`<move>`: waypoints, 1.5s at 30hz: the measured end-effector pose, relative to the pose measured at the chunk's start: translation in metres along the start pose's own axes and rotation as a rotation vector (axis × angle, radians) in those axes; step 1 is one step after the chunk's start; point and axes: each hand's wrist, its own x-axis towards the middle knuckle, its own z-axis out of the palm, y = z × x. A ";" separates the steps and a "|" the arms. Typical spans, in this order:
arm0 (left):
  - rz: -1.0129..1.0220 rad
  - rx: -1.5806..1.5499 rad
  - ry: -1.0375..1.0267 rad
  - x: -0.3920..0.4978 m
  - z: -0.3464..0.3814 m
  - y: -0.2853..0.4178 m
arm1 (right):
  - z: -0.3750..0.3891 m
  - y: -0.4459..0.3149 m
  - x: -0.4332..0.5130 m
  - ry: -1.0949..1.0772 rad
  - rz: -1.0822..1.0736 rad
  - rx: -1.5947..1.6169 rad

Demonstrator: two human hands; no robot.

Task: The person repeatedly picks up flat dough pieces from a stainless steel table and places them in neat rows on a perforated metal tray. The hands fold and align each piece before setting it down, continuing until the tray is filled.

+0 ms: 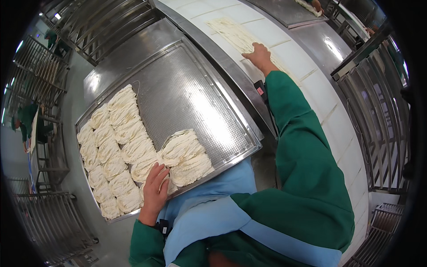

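Note:
My left hand [156,190] lies palm down at the near edge of a metal tray [186,80], its fingertips touching folded bundles of pale noodle-like dough. One such dough bundle [183,147] sits just right of those fingers, above another dough bundle [190,168] by the tray's near rim. My right hand [260,56] is stretched out over a white conveyor belt [320,90]. Beneath it runs a flat strip of the same dough [230,33], partly covered by the hand and sleeve. Its thumb and a finger are spread; the other fingers are hidden.
Rows of dough bundles [110,167] fill the tray's left side. A raised metal rail [213,53] separates tray and belt. Metal racks [113,26] stand behind and at both sides. Another person in green [28,120] bends at the far left; a hand [316,5] shows across the belt.

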 end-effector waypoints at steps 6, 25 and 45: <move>0.085 0.045 -0.078 0.022 0.009 0.016 | 0.001 0.042 -0.006 -0.024 0.030 -0.259; 0.223 -0.052 0.066 0.075 -0.056 -0.042 | -0.124 0.002 -0.096 0.068 -0.340 0.168; 0.115 0.425 -0.004 0.163 0.002 -0.065 | -0.015 -0.192 -0.156 -0.342 0.310 1.595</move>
